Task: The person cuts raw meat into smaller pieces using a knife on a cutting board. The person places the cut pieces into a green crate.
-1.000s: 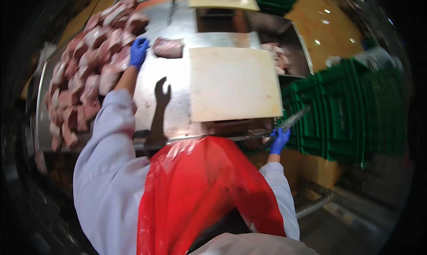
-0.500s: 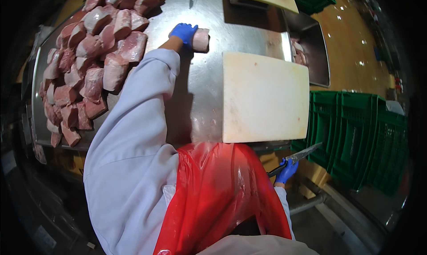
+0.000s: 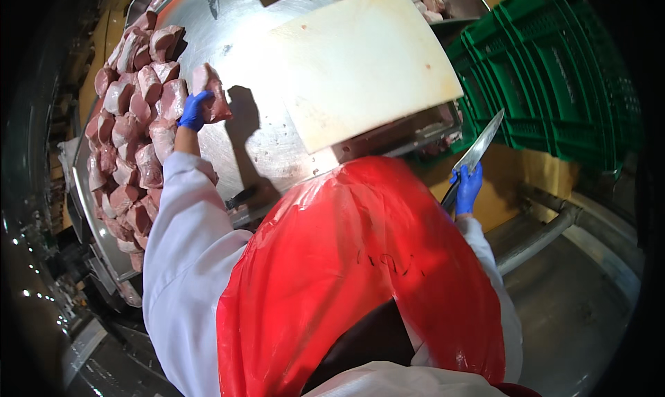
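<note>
Bare metal opens up through the upper middle of the frame, a bright strip of surface (image 3: 277, 158) between the heap of meat (image 3: 128, 130) at left and the pale cutting board (image 3: 367, 61) at upper centre. The board's right edge sits near the green crates (image 3: 547, 71) at upper right; the surface's near edge runs just beside the red apron (image 3: 353, 251). And here's the left hand (image 3: 197, 111), left of centre, fingers curled round the lower part of one piece of meat (image 3: 211, 91), right by the heap's edge, room to its right where a shadow falls! It's a chunky piece, pale pink on its left face, deeper red toward its lower right end, moist-looking. Over at right, the right hand (image 3: 468, 189) is wrapped round the dark handle of a knife (image 3: 482, 141), its long bright blade slanting up and rightward, tip in front of the crates.
</note>
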Available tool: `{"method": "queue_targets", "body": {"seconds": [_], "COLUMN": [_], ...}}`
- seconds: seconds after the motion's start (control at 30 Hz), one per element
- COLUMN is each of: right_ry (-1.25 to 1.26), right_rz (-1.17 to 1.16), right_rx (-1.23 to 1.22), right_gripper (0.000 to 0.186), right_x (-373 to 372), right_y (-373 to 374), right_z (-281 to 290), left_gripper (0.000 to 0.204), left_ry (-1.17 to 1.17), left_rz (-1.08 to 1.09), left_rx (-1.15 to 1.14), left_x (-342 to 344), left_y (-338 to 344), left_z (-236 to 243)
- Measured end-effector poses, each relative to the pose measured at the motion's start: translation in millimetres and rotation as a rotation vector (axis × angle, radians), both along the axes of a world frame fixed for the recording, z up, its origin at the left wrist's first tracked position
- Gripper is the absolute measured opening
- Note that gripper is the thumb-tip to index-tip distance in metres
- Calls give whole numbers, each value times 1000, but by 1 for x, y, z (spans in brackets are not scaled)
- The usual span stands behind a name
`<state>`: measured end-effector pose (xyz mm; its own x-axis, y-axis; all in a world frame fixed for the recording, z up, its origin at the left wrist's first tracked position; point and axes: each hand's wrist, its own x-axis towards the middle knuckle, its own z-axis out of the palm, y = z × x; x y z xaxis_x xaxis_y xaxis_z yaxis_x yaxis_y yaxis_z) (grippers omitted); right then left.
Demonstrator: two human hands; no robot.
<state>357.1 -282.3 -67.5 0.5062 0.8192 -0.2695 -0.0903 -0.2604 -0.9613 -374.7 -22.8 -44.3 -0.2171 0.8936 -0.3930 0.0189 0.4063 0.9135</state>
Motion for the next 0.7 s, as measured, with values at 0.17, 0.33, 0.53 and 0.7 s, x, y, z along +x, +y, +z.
{"method": "queue_targets", "body": {"seconds": [0.17,0.33,0.53,0.7], "right_ry": [6,17,8,30], "right_rz": [87,98,135,128], "right_rx": [69,159,222,189], "right_gripper": [32,29,28,32], "right_x": [41,63,82,94], "right_y": [23,56,38,4], "right_z": [-4,2,0,7], "left_gripper": [56,71,103,94], "left_ry": [305,908,1206,1039], "left_rz": [-329,-635,-793,-620], "left_rx": [293,301,782,741], "left_x": [120,306,346,244], "left_y": [-24,-19,-38,-15], "left_z": [164,226,141,134]}}
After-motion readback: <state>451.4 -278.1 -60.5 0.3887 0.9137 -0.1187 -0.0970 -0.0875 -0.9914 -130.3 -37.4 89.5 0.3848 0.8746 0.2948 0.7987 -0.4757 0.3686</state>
